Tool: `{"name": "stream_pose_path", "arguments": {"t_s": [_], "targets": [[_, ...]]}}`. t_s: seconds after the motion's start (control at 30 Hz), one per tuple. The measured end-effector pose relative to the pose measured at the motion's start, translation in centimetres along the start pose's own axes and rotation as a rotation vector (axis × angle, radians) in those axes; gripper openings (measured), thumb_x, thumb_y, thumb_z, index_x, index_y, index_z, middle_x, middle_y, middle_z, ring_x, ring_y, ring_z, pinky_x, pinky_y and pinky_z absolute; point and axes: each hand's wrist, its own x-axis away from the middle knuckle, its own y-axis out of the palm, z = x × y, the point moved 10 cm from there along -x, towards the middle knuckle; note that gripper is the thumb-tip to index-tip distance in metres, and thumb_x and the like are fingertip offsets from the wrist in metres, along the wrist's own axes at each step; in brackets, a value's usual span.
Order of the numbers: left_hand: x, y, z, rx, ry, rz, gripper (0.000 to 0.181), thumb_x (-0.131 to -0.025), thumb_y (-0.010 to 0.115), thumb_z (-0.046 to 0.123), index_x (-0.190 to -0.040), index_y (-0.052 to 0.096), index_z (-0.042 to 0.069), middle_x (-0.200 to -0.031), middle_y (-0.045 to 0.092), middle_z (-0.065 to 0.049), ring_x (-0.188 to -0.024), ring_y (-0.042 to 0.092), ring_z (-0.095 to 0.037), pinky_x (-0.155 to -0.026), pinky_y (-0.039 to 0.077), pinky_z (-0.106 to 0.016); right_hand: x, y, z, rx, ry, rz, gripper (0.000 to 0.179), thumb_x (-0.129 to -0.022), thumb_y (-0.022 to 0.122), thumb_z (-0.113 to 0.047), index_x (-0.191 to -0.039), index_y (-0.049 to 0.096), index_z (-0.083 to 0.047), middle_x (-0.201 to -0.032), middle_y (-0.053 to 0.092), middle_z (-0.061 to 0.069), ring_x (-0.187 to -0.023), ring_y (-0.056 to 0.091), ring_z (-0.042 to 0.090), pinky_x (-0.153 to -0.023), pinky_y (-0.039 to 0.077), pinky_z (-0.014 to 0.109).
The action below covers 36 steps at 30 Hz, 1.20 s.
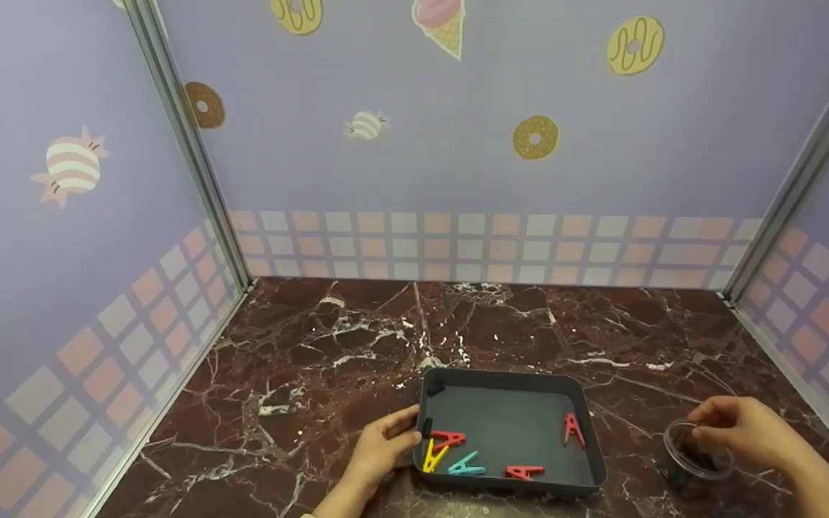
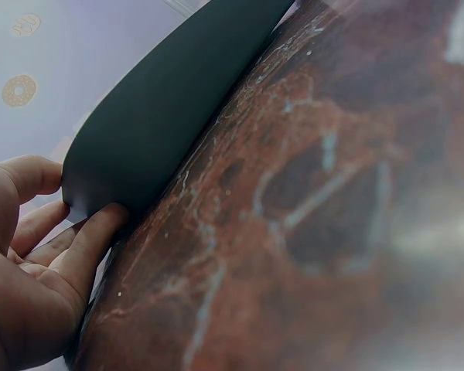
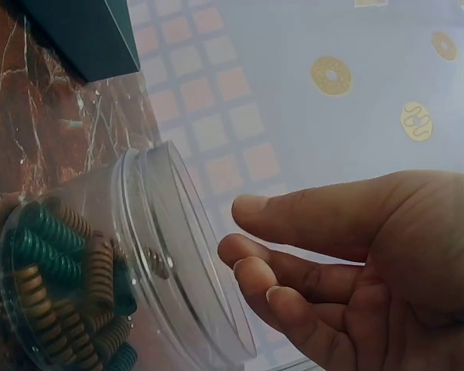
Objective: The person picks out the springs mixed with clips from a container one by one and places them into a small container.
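Observation:
My left hand (image 1: 380, 447) rests its fingers against the outer left wall of a dark grey tray (image 1: 508, 378), a contact also seen in the left wrist view. Inside lie red clothespins (image 1: 524, 473), a yellow clothespin (image 1: 434, 457) and a light blue one (image 1: 466, 465). Small black pieces (image 1: 436, 389) sit by the left wall, their kind unclear. Over the mouth of a clear plastic jar (image 3: 187, 239) hovers my right hand (image 3: 356, 263), its fingers loosely bent and apart from the thumb, nothing visible between them. Green coil springs (image 3: 50, 243) and copper-coloured springs (image 3: 100, 274) lie in the jar.
A dark red marbled tabletop (image 1: 299, 403) carries the tray and, to its right, the jar. Patterned panels stand at the back and both sides, with metal corner posts (image 1: 188, 144) between them.

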Motion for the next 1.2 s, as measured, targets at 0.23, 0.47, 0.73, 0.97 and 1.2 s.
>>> {"name": "stream_pose_path", "arguments": {"t_s": [0.23,0.47,0.73,0.97,1.2], "targets": [[0.0,0.0,0.1,0.015,0.015,0.0,0.052,-0.091,0.07,0.005,-0.141,0.059,-0.006,-0.14,0.061,-0.029,-0.132,0.059,-0.041,-0.1,0.059,-0.039,-0.5,-0.4,-1.0,0.057,-0.009,0.048,0.027,-0.098,0.07,-0.026,-0.114,0.072,-0.004,-0.105,0.075,0.007,-0.082,0.065,-0.002,-0.071,0.055,0.02],[0.0,0.1,0.0,0.019,0.011,-0.013,0.053,-0.093,0.069,0.007,-0.143,0.056,-0.006,-0.145,0.058,-0.029,-0.138,0.054,-0.044,-0.102,0.058,-0.039,-1.3,-0.1,-2.9,0.035,-0.046,0.099,0.028,-0.1,0.067,-0.028,-0.116,0.072,-0.006,-0.106,0.075,0.009,-0.082,0.067,0.004,-0.068,0.056,0.022],[-0.1,0.2,-0.3,0.019,0.002,-0.024,0.054,-0.094,0.068,0.008,-0.145,0.054,-0.005,-0.147,0.056,-0.029,-0.14,0.052,-0.044,-0.103,0.058,-0.039,-3.0,0.7,-5.4,-0.058,-0.131,0.107,0.029,-0.102,0.065,-0.026,-0.119,0.07,-0.003,-0.103,0.075,0.009,-0.081,0.067,-0.001,-0.069,0.061,0.027],[-0.2,0.1,-0.2,0.025,0.008,-0.017,0.054,-0.094,0.069,0.008,-0.144,0.055,-0.006,-0.146,0.056,-0.029,-0.139,0.052,-0.044,-0.103,0.058,-0.039,-4.5,2.1,-7.8,-0.143,-0.219,0.079,0.025,-0.102,0.064,-0.02,-0.117,0.07,-0.001,-0.1,0.074,0.008,-0.082,0.067,-0.001,-0.071,0.061,0.023],[-0.2,0.1,-0.2,0.019,0.011,-0.016,0.054,-0.094,0.068,0.008,-0.144,0.055,-0.006,-0.146,0.057,-0.029,-0.139,0.052,-0.044,-0.103,0.058,-0.039,-5.8,3.5,-9.6,-0.187,-0.258,0.053,0.025,-0.102,0.065,-0.019,-0.116,0.07,0.001,-0.105,0.073,0.018,-0.081,0.069,0.002,-0.072,0.062,0.025]]}}
